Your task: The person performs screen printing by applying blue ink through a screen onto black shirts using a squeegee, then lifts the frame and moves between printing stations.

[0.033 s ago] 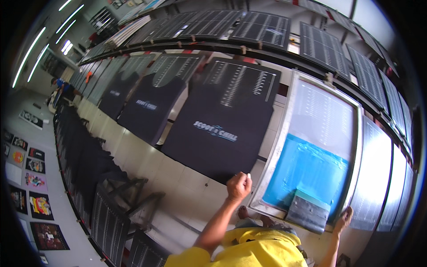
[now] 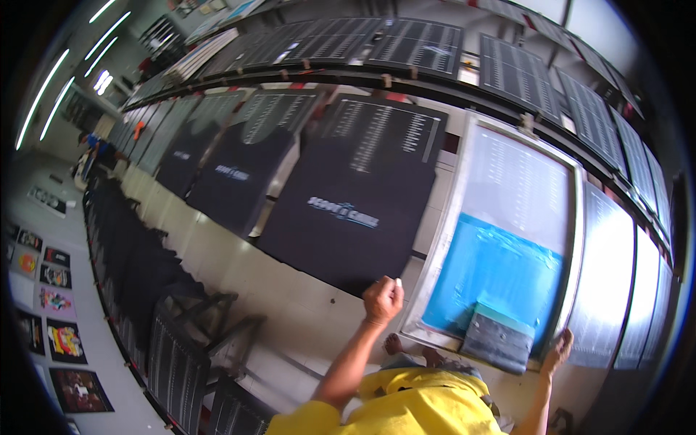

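My left hand (image 2: pixel 382 302) is closed in a fist by the near edge of a black T-shirt (image 2: pixel 341 250), with a small white bit showing at its thumb side. What it is I cannot make out. The shirt lies flat on a dark printing board (image 2: pixel 377 130) and bears a pale printed design. At the near right corner of a screen printing frame (image 2: pixel 577 199), my right hand (image 2: pixel 556 353) has its fingers curled against the rim. A squeegee (image 2: pixel 497 341) with a dark grip leans inside the frame's near end, on the blue masked part of the mesh (image 2: pixel 500 268).
Two more black shirts (image 2: pixel 232 177) lie on boards to the left. Shiny bare boards (image 2: pixel 605 283) stand to the right, and another row of boards (image 2: pixel 417 47) runs behind a rail. Dark garments (image 2: pixel 134 254) hang along a table (image 2: pixel 123 348) at left. A person (image 2: pixel 98 148) is far left.
The whole view has shifted slightly, so the boards, frame and hands all sit a little further left and up. Both hands keep the same places by the shirt and the frame.
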The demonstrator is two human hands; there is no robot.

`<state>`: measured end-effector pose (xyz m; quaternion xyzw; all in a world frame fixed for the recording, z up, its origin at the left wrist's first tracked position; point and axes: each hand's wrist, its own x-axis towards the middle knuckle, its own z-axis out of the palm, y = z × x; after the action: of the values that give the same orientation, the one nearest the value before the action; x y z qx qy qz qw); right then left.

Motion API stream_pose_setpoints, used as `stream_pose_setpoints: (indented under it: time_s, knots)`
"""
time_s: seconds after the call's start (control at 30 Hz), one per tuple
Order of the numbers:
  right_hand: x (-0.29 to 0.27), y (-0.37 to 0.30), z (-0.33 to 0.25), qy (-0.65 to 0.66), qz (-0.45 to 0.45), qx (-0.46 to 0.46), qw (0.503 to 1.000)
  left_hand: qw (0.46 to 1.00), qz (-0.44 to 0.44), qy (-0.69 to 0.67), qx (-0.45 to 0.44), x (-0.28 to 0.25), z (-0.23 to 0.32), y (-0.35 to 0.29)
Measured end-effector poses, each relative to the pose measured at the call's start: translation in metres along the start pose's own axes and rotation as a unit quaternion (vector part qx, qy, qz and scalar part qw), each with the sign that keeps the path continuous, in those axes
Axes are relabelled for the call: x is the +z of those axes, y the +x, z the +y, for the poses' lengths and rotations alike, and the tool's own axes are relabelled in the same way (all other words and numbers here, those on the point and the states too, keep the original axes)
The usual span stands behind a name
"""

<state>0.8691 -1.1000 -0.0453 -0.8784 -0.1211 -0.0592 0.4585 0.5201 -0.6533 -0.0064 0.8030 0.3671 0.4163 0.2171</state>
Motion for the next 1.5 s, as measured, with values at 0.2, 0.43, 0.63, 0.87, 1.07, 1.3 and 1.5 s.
stream_pose_setpoints:
  time_s: [0.2, 0.43, 0.63, 0.87, 1.07, 1.3, 1.5]
  knots:
    - [0.008, -0.009, -0.049, 0.061, 0.043, -0.006, 0.997, 0.985, -0.020, -0.154, -0.070, 0.000, -0.012, 0.000]
    - [-0.037, -0.062, -0.179, -0.136, -0.268, -0.229, 0.926, 0.975, -0.170, -0.142, -0.002, -0.041, 0.084, -0.005]
    - [-0.035, -0.070, -0.180, -0.316, -0.394, -0.354, 0.787, 0.853, -0.459, -0.067, 0.240, -0.028, 0.159, -0.019]
    - [-0.020, -0.028, -0.199, -0.277, -0.353, -0.354, 0.821, 0.807, -0.543, 0.062, 0.225, 0.022, 0.201, 0.018]
    - [-0.005, 0.001, -0.208, -0.284, -0.316, -0.324, 0.845, 0.838, -0.501, 0.114, 0.184, 0.060, 0.208, 0.037]
    - [-0.021, -0.028, -0.203, -0.280, -0.282, -0.356, 0.846, 0.882, -0.392, 0.037, 0.260, 0.042, 0.198, -0.001]
    - [-0.016, -0.047, -0.178, -0.248, -0.247, -0.394, 0.850, 0.900, -0.324, 0.048, 0.288, 0.044, 0.182, -0.044]
